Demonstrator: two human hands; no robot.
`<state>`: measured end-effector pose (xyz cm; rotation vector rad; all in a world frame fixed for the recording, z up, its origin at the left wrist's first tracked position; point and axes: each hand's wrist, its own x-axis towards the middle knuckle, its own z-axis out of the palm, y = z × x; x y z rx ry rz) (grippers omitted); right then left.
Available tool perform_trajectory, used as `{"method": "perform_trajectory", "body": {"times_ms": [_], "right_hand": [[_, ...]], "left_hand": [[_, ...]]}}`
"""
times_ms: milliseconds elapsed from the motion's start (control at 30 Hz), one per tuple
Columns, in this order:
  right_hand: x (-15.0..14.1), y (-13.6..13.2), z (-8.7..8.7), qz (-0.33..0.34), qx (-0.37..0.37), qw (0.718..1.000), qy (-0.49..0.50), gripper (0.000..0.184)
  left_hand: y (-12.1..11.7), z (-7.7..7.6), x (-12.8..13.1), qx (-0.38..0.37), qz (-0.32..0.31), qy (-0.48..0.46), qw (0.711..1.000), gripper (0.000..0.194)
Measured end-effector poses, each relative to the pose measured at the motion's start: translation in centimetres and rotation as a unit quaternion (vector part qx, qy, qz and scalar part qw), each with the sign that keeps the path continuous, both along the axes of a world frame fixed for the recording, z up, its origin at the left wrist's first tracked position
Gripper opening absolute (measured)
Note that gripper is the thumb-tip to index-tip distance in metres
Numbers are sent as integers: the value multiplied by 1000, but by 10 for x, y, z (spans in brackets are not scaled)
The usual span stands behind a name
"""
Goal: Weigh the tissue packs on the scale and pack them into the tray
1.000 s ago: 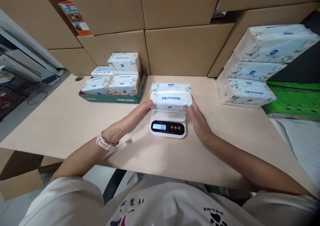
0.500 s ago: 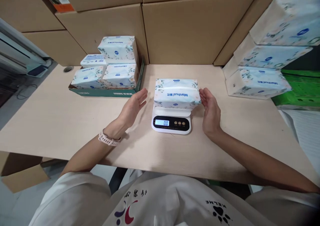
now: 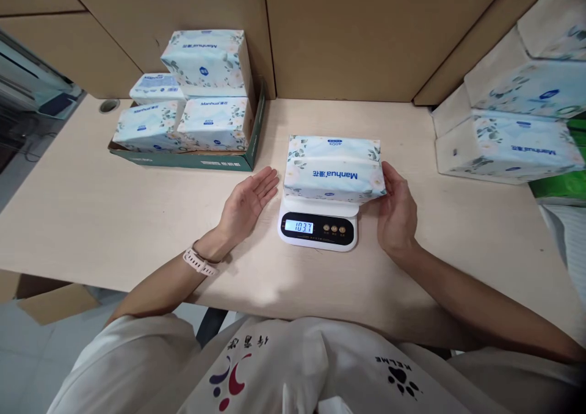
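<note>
A white and pale blue tissue pack (image 3: 333,170) printed "Manhua" lies on top of a white digital scale (image 3: 320,241), whose lit display reads 103.7. My left hand (image 3: 248,203) is open, palm up and fingers stretched, just off the pack's left side. At the pack's right end is my right hand (image 3: 397,209), open with fingers extended; its fingertips reach the pack's edge, and whether they touch it I cannot tell. Neither hand grips anything.
Several tissue packs (image 3: 215,121) sit in a green tray (image 3: 187,161) at the back left. At the right stands a stack of tissue packs (image 3: 517,145). Large cardboard boxes (image 3: 357,41) form a wall behind the table. An open carton (image 3: 57,304) is on the floor at lower left.
Both hands held the tissue pack's sides a second ago and have let go; the left drew away leftward. The scale's display rose from 0.0 to 103.7. The view has tipped down and closer.
</note>
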<state>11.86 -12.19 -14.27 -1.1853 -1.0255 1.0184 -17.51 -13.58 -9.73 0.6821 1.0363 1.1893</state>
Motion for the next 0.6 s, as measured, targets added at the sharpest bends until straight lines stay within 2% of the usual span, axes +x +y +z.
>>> {"method": "perform_trajectory", "body": {"times_ms": [600], "right_hand": [[0,-1,1,-9,14,999,-31,57]], "left_hand": [[0,5,1,-5,-14,-4,1000,58]]}}
